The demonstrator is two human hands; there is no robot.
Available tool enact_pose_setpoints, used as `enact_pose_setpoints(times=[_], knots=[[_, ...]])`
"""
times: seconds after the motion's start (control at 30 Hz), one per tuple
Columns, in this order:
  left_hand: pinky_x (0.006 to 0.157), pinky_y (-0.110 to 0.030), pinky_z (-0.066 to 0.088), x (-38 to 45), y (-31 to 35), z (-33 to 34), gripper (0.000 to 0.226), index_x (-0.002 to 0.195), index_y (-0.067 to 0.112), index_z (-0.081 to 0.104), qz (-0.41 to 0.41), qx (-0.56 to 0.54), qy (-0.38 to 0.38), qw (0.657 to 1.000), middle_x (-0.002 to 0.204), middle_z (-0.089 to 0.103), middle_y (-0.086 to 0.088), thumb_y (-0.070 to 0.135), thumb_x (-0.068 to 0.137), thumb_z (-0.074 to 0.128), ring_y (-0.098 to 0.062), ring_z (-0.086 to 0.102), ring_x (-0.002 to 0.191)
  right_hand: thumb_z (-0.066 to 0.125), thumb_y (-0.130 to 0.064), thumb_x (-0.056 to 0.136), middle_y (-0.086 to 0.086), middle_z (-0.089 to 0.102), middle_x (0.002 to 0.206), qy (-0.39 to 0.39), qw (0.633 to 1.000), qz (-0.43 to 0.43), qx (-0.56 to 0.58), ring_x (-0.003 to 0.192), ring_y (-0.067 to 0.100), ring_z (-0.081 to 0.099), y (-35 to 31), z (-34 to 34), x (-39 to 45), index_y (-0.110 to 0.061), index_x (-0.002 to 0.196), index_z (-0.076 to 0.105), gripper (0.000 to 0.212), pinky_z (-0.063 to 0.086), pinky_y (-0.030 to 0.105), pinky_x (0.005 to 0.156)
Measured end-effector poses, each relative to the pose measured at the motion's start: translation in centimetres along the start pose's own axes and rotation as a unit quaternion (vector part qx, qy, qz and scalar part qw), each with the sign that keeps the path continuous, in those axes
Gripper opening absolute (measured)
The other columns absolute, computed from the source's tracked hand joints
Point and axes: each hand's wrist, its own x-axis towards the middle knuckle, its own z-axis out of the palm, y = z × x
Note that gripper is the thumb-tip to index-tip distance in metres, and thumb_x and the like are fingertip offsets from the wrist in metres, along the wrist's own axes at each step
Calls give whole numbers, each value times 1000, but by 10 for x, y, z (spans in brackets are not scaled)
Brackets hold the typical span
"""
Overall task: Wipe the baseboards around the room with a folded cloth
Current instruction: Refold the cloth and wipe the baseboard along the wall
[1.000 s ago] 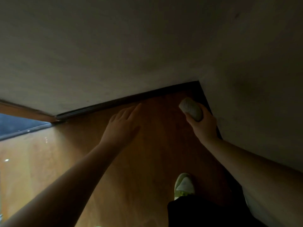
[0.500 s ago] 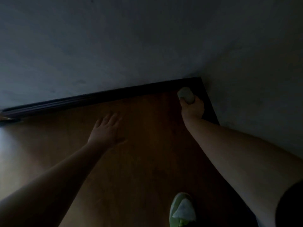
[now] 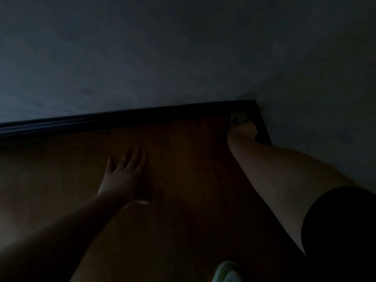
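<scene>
Toe of a pale green and white shoe [image 3: 226,271] pokes in at the bottom edge, planted on the reddish-brown wooden floor [image 3: 183,200]. To its right a black short sleeve [image 3: 337,231] covers the upper part of the right arm, which stretches forward and away along the right-hand wall. The picture is very dim, so fine detail is hard to read.

Farther out on the left, the bare left arm reaches over the boards, and the left hand [image 3: 124,176] is spread with its fingers straight and slightly apart, holding nothing. It sits low over the floor or flat on it; whether the palm actually touches the wood cannot be told in this light. It is well apart from the right hand.

Beyond that, in the far corner of the room, the right hand [image 3: 243,131] is curled round a small bunched pale cloth [image 3: 238,116], whose light top shows just past the fingers. The cloth sits right at the spot where the two runs of dark, nearly black baseboard [image 3: 122,121] meet, against or just beside the strip at the foot of the far wall. One run stretches away to the left along the floor edge; the other comes back toward the viewer beside the right forearm.

Above the baseboard rise the plain grey-blue walls [image 3: 162,47], meeting in a shadowed corner.
</scene>
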Motion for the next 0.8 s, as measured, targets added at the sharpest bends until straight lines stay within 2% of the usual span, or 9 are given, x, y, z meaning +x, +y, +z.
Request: enact_pose_setpoints(times=[0.07, 0.13, 0.23, 0.3, 0.4, 0.53, 0.6, 0.67, 0.8], knots=[[115, -62, -1, 2, 0, 0, 151, 134, 33, -48, -3, 0, 11, 1000, 154, -40, -1, 82, 51, 69, -26, -31, 144, 54, -26, 98, 18, 60, 130, 42, 998, 24, 32, 119, 33, 56, -3, 11, -6, -5, 129, 59, 37, 46, 26, 85], [115, -62, 0, 2, 1, -2, 151, 136, 34, -45, -1, -4, 12, 1000, 154, -38, 1, 81, 51, 71, -24, -29, 145, 58, -30, 95, 17, 55, 137, 63, 997, 37, 17, 126, 33, 52, -8, 26, -20, -8, 136, 53, 47, 42, 37, 104], [116, -60, -2, -1, 0, -5, 144, 142, 34, -34, 5, -18, 18, 1000, 156, -35, 4, 79, 55, 71, -21, -29, 145, 66, -31, 88, 14, 50, 143, 44, 999, -9, 5, 133, 31, 45, -18, 53, -57, -11, 142, 49, 61, 30, 40, 114], [116, -59, -4, -5, 0, -8, 138, 143, 34, -31, 20, -21, 21, 999, 156, -35, 4, 78, 60, 69, -20, -29, 145, 70, -28, 85, 18, 51, 139, 44, 998, -33, 5, 130, 33, 46, -30, 70, -85, -10, 142, 49, 64, 28, 37, 111], [118, -52, -3, -7, -14, -14, 132, 143, 35, -33, 50, -9, 12, 999, 157, -35, 4, 77, 66, 65, -19, -28, 145, 68, -31, 87, 17, 51, 135, 2, 999, -36, 10, 125, 34, 48, -46, 86, -116, -12, 142, 49, 61, 39, 38, 104], [113, -42, 30, -5, -36, -25, 135, 146, 37, -28, 52, 22, -7, 998, 153, -34, 12, 73, 63, 72, -15, -1, 149, 73, -30, 84, 14, 59, 125, -54, 985, -165, 4, 115, 30, 56, -40, 84, -134, -13, 134, 58, 56, 41, 29, 91], [107, -42, 37, -4, -37, -29, 136, 150, 36, -23, 38, 10, -8, 999, 155, -29, 13, 67, 63, 77, -19, 9, 150, 76, -31, 81, 11, 62, 123, -71, 972, -225, 18, 111, 26, 58, -37, 80, -136, -15, 132, 61, 55, 43, 27, 88], [107, -44, 38, -6, -34, -30, 136, 151, 36, -21, 33, 3, -11, 999, 155, -28, 15, 64, 63, 78, -21, 10, 150, 77, -30, 80, 11, 62, 121, -44, 975, -213, 45, 110, 27, 58, -32, 74, -135, -15, 129, 63, 53, 44, 28, 88], [108, -45, 37, -5, -27, -32, 133, 154, 32, -15, 27, 3, -24, 999, 157, -27, 12, 55, 65, 82, -22, 8, 151, 73, -30, 83, 18, 59, 126, 32, 993, -91, 65, 116, 33, 56, -20, 60, -122, -9, 132, 59, 55, 46, 41, 99]])
